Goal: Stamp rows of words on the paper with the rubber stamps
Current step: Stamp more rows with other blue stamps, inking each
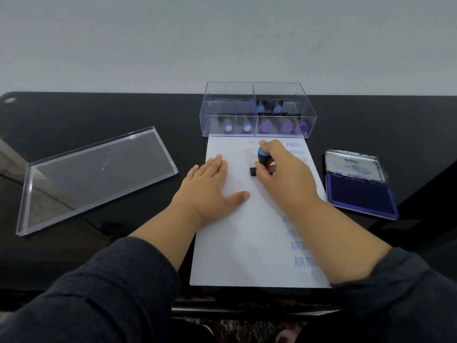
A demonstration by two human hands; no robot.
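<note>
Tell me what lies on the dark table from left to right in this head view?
clear lid → left hand flat on the paper → right hand gripping the rubber stamp → open ink pad.

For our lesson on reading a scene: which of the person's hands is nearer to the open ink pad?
The right. The right hand grips a stamp on the paper, just left of the ink pad. The left hand lies flat farther left.

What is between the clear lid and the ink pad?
In the head view, the white paper lies between the clear lid and the ink pad, with the left hand and right hand on it.
</note>
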